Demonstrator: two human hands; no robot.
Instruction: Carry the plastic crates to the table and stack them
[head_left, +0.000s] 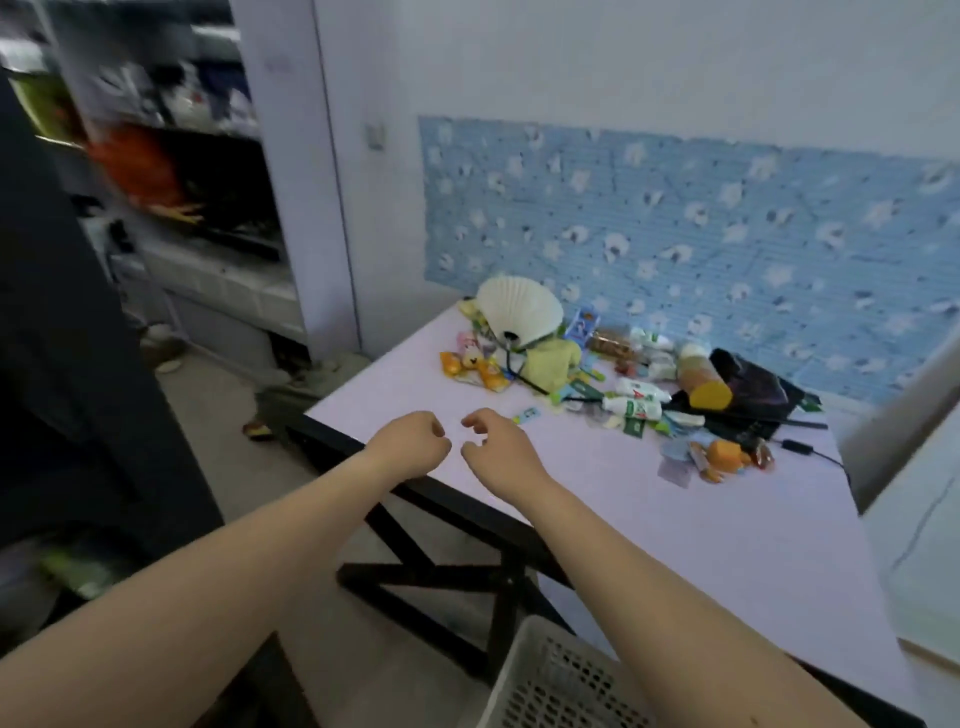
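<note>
A white perforated plastic crate shows at the bottom edge, below my right forearm and beside the table's near edge; only part of it is in view. The pale lilac table has a black frame. My left hand hovers over the table's left edge with its fingers curled closed and nothing in it. My right hand is just to its right, fingers bent but apart, holding nothing. The two hands are nearly touching.
A heap of small items sits at the back of the table: a white folding fan, snack packets, bottles, a black bag and a cable. Blurred shelves stand at the left. A dark panel rises at the left.
</note>
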